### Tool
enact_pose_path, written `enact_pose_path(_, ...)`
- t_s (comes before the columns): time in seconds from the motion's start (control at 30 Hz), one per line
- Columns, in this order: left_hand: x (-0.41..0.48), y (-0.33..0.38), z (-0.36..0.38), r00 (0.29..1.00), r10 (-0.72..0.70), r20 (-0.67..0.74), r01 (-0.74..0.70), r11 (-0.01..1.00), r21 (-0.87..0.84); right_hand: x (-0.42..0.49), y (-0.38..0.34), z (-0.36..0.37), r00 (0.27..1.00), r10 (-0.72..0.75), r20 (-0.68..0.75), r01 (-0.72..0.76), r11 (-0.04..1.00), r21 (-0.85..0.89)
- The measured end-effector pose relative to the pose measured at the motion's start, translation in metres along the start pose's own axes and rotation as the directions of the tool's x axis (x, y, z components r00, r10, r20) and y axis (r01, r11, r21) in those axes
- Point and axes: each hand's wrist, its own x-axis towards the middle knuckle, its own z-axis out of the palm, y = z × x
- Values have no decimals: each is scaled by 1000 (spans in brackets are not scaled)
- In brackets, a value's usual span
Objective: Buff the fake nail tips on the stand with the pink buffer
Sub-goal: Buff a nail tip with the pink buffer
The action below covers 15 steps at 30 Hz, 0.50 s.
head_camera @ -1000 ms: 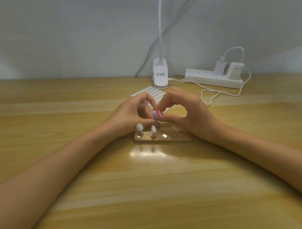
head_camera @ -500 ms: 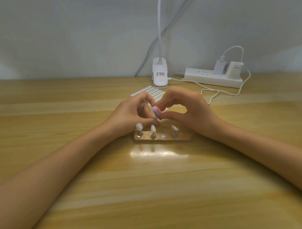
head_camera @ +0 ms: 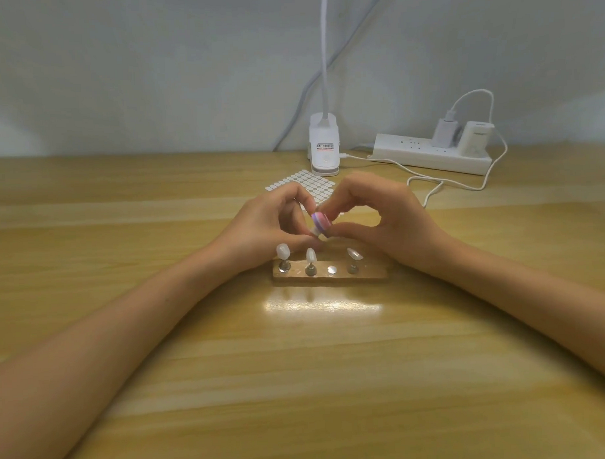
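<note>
My right hand point(head_camera: 390, 222) pinches the pink buffer point(head_camera: 321, 224) against a nail tip point(head_camera: 314, 233) pinched in my left hand point(head_camera: 266, 227). The stand point(head_camera: 373, 273) lies just below my fingers.

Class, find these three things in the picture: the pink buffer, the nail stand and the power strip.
buffer point(head_camera: 320, 223): head view, on its pink end face, between the fingertips.
stand point(head_camera: 374, 272): head view, on the bare right end of its base.
power strip point(head_camera: 413, 147): head view, on its white top face.
</note>
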Motion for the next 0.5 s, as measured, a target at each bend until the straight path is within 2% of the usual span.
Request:
enact_pose_path(0.07, 0, 0, 0, 1000, -1, -1, 1, 1000, -3, 1, -3, 3, 999, -32, 1, 32, 999, -2)
enact_pose_path(0.2, 1, 0, 0, 1000, 2, 7, -2, 1000, -4, -1, 3, -2, 999, 26, 33, -25, 1000, -11)
enact_pose_path(0.33, 1, -1, 0, 1000, 7, 8, -7, 1000, -5, 2, -3, 2, 1000, -19, 16, 19, 1000, 2)
enact_pose_path(0.43, 2, 0, 0, 1000, 9, 9, -9, 1000, 2, 1, 1, -3, 998, 30, 62, -30, 1000, -6)
enact_pose_path(0.5, 2, 0, 0, 1000, 7, 11, -7, 1000, 1, 0, 0, -3, 999, 26, 42, -26, 1000, 6)
